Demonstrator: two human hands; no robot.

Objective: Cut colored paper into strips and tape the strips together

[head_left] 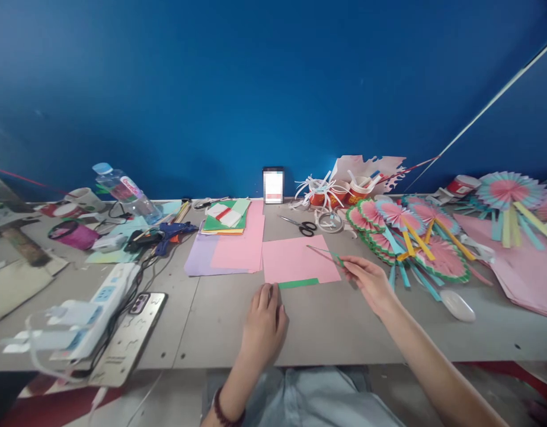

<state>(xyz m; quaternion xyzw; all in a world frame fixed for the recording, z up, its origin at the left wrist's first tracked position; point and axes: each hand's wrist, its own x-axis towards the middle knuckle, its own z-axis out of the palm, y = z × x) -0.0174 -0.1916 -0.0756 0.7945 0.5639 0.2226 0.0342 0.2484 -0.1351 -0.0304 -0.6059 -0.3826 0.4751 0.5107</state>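
Observation:
A sheet of pink paper (291,258) lies on the table in front of me, with a green paper strip (300,284) along its near edge. My left hand (264,323) rests palm down at the sheet's near left corner, its fingers stretched out by the strip's left end. Over the sheet's right side, my right hand (368,281) pinches a thin green strip of paper (338,260) between thumb and fingers. The thin strip points left above the pink paper. Black-handled scissors (306,228) lie just behind the sheet.
Left of the sheet are stacked coloured papers (226,219), a blue glue gun (175,234), a phone (131,338), a power strip (106,299) and a water bottle (128,190). Folded paper fans (442,261), a white spoon-like piece (458,305) and a tape roll (330,220) lie rightward.

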